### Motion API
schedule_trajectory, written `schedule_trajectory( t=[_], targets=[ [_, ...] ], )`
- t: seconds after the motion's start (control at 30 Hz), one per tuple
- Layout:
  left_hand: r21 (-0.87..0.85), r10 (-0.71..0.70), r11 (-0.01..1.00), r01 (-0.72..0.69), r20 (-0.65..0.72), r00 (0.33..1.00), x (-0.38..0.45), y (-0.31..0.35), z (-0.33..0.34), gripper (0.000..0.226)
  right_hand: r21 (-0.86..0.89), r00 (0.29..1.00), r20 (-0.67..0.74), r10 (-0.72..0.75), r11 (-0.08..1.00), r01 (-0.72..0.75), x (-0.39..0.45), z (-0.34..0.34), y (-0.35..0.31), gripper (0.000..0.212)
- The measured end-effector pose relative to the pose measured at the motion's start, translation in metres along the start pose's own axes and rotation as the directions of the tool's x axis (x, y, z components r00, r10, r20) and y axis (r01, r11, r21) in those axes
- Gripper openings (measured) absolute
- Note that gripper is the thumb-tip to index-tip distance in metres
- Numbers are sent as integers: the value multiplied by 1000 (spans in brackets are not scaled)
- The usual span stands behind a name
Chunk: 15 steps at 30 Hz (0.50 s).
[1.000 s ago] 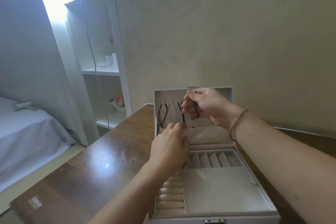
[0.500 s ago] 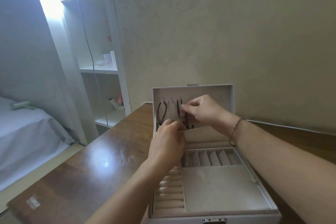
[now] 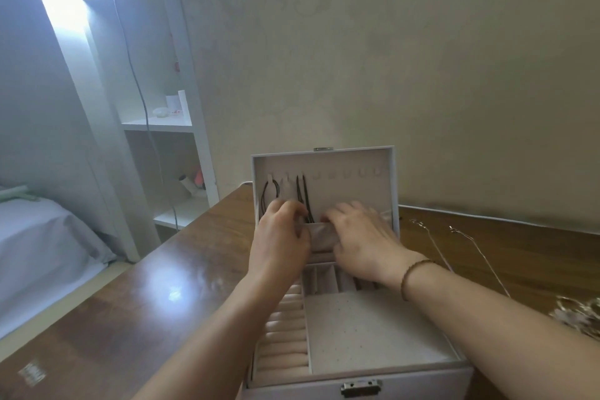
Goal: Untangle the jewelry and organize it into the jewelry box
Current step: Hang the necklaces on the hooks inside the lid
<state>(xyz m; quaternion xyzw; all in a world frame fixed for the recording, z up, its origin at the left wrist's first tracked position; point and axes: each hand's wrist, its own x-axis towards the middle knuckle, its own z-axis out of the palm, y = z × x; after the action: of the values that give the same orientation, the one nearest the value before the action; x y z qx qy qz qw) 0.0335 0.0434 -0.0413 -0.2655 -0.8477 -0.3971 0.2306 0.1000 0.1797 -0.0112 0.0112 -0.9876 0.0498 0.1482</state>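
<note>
Box and hands fill the middle

Left of the box (image 3: 357, 377) the table (image 3: 130, 302) lies bare; to the right, thin chains (image 3: 470, 256) and a jewelry tangle (image 3: 578, 315) block; the raised lid (image 3: 324, 153) walls off the far side.

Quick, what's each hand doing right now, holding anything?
Left hand: fingers curled at the lid pocket, by the black cords; whether it grips anything cannot be told.
Right hand: open, fingers resting on the lid pocket.
</note>
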Motion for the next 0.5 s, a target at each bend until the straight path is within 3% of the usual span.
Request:
schedule_trajectory(
  t=[0.17,0.33,0.43,0.5],
  targets=[
    [-20,16,1000,-17,-5,1000,-2,-2,-1,20,-18,995,-96,-17,1000,15,-3,9,-1,38],
    [3,14,1000,-14,45,999,-2,-4,-1,16,-23,998,21,-53,998,53,-5,7,1,31],
    [-30,31,999,-29,95,995,-3,-3,-5,14,230,988,-145,-59,969,92,-13,2,20,36],
    [-61,45,997,-37,133,990,-5,-3,-11,11,342,939,-339,58,937,65,-22,-7,42,31]
  ],
)
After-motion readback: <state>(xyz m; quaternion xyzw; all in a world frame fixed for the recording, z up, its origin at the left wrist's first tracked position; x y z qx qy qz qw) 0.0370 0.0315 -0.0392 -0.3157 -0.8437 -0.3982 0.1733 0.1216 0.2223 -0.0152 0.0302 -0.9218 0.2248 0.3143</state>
